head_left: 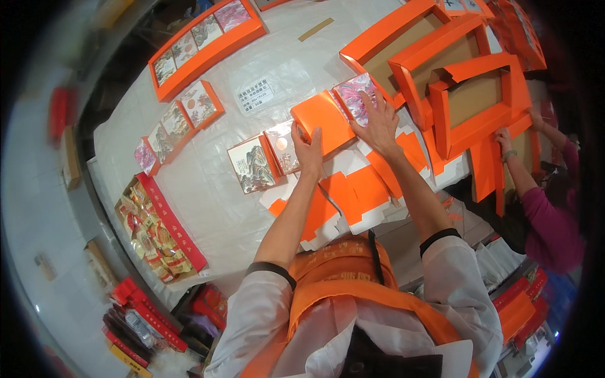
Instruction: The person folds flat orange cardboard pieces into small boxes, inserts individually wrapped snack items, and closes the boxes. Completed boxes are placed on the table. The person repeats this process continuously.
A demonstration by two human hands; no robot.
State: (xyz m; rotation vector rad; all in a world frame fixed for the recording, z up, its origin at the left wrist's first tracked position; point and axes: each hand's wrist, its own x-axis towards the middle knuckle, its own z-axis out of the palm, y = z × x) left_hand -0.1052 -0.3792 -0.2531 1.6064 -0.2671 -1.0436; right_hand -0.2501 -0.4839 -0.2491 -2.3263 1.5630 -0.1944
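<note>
Your left forearm (pixel 288 217) comes up from the lower edge and leans rightward toward its hand. Your left hand (pixel 305 151) sits at the near left corner of the plain orange box (pixel 324 120), thumb pointing away from you along the box's near side, forefinger stretched up past its left edge. Thumb and forefinger stand apart in a V; whether they pinch the box or only press against it, you cannot tell from this angle, and the other fingers are mostly hidden.

Your right forearm (pixel 421 189) slants inward and to the left, elbow out wide. Your right hand (pixel 380 129) is palm down with its fingers fanned over the pink picture box (pixel 354 99), the thumb set apart and reaching toward the orange box's right side. That hand is spread, not closed around anything.

The orange box lies on the covered table (pixel 208 148) between your two hands, in a slanting row: the pink box is just beyond its right end, and the sun picture box (pixel 281 146) and the mountain picture box (pixel 252 167) are on its left. Flat orange card pieces (pixel 362 189) lie below the row, between your forearms.

Up to the right, big orange frame boxes (pixel 469 120) overlap one another, and a co-worker's hand (pixel 505 142) is at the nearest ones. Off to the left, a line of small picture boxes (pixel 174 123) lies below a filled long orange box (pixel 205 53).
</note>
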